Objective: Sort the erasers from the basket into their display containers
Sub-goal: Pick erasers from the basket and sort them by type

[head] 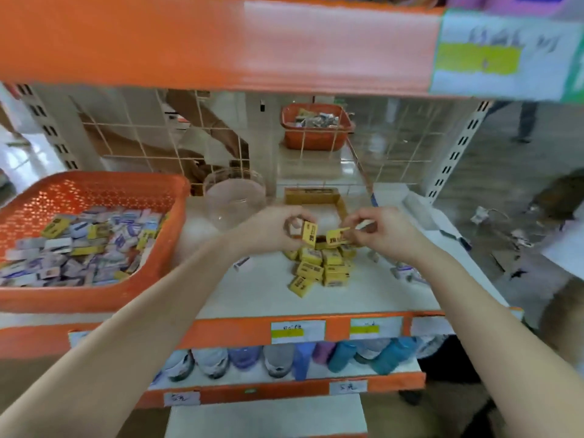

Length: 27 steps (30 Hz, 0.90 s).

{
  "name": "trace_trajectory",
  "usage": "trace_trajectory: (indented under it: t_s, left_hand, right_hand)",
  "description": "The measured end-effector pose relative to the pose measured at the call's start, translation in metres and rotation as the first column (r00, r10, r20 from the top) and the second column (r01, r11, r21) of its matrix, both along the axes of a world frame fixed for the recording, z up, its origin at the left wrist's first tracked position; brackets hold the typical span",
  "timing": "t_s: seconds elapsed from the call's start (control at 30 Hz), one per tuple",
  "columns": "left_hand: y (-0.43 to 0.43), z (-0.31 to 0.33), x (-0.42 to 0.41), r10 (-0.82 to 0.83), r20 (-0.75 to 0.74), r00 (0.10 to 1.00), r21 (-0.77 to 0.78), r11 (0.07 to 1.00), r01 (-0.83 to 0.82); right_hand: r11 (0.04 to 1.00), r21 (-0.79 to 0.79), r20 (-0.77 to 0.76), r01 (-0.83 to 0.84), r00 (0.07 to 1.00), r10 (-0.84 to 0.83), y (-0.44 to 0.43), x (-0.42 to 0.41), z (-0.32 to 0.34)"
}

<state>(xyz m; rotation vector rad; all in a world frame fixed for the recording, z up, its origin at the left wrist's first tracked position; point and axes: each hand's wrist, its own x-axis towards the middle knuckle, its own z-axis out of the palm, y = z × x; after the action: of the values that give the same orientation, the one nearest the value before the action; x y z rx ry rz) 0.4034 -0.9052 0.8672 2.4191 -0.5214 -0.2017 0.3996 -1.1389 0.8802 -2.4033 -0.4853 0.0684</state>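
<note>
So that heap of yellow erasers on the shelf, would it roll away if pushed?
Unlikely to roll: the yellow erasers are flat-sided blocks. The loosely stacked heap would probably slump and scatter. They seem light; the left hand pinches one.

We are pinching black-printed yellow eraser (pixel 309 234) in left hand (pixel 275 227), matching second eraser (pixel 337 238) in right hand (pixel 379 232). Yellow pile (pixel 322 268) is lying on white shelf (pixel 252 289). Orange basket (pixel 94 191), lattice-holed, is holding purple, white, blue, yellow mixed erasers (pixel 79 248). White labels (pixel 297 331) are carrying yellow-green bands on orange shelf edge (pixel 227 333).
</note>
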Motion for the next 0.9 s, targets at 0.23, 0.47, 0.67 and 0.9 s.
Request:
trace_trajectory:
  t_s: [0.23,0.47,0.67,0.9]
  left_hand:
    - [-0.003,-0.016,0.002,-0.087,-0.138,0.987,0.133,0.986,0.106]
    - [0.007,-0.009,-0.005,-0.068,-0.108,0.992,0.148,0.986,0.083]
    - [0.043,0.02,-0.031,0.073,0.126,0.989,0.084,0.993,-0.084]
    - [0.134,0.04,-0.075,0.422,0.379,0.824,-0.067,0.9,-0.43]
  right_hand:
    - [1.0,-0.025,0.025,-0.003,1.0,0.004,0.004,-0.004,-0.021]
    - [0.987,-0.16,0.089,-0.01,0.996,0.025,0.018,0.005,-0.012]
    - [0.995,-0.046,0.22,-0.09,0.971,0.098,0.059,0.011,-0.001]
    - [0.95,-0.048,0.412,-0.309,0.86,0.301,0.162,0.01,0.012]
